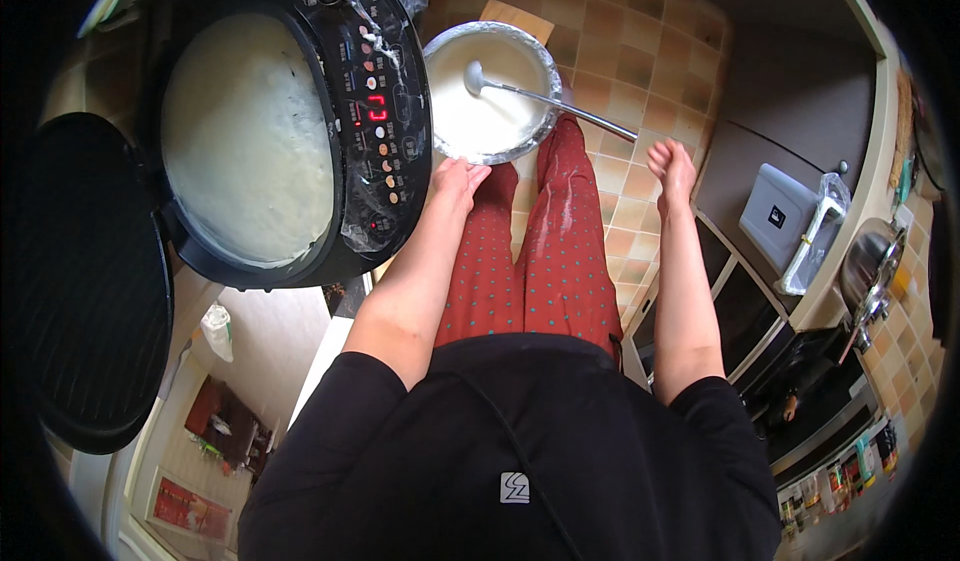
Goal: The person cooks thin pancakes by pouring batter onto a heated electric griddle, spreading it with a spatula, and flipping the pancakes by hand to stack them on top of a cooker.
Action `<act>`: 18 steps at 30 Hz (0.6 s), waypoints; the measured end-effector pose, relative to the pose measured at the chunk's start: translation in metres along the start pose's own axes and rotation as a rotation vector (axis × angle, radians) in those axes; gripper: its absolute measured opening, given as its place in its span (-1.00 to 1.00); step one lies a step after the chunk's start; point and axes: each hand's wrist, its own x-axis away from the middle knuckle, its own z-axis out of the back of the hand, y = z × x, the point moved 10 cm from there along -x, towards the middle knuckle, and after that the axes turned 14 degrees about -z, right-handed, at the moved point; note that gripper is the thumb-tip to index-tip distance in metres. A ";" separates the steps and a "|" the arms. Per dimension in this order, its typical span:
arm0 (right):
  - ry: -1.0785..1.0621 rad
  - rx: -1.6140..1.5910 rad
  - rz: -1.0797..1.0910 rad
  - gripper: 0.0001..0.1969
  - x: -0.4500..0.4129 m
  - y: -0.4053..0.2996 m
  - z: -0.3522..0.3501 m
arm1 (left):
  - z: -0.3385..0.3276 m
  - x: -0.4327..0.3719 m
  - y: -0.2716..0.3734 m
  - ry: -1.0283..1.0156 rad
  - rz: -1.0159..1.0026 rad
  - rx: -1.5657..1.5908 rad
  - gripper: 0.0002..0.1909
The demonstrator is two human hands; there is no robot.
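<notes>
My left hand [456,180] is at the near edge of a large metal bowl [553,73], its fingertips against or just below the rim; whether it grips is unclear. White batter [487,114] fills part of the bowl. A ladle [559,103] leans across the rim, its head in the batter and its handle pointing right. Just past the handle's end, my right hand [673,169] hangs in the air with loosely bent fingers, holding nothing. Left of the bowl, an electric griddle [341,186] stands with its lid [90,283] folded back. A thin pale batter sheet [247,141] covers its plate.
The griddle's control panel [379,110] has lit red digits and smears of batter. Part of a wooden board [521,20] shows behind the bowl. At right are a dark cabinet [795,103], a plastic-wrapped item [814,234] and a metal pan [866,261]. Tiles cover the floor [622,43].
</notes>
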 end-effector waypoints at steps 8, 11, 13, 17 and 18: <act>-1.272 1.516 0.412 -0.69 0.238 0.270 -0.157 | -0.003 0.001 0.001 -0.049 -0.019 -0.046 -0.82; -1.337 1.576 0.667 -0.67 0.258 0.230 -0.148 | 0.000 0.002 0.003 -0.049 -0.038 -0.017 -0.82; -1.154 1.861 1.056 -0.63 0.221 0.186 -0.148 | 0.001 0.003 0.004 -0.048 -0.022 -0.008 -0.85; 0.136 2.126 0.114 -0.67 -0.036 0.106 -0.007 | -0.005 0.006 0.011 -0.046 -0.040 -0.035 -0.87; 0.668 1.990 0.280 -0.69 -0.043 0.074 0.039 | -0.010 0.005 0.011 -0.062 -0.053 -0.027 -0.87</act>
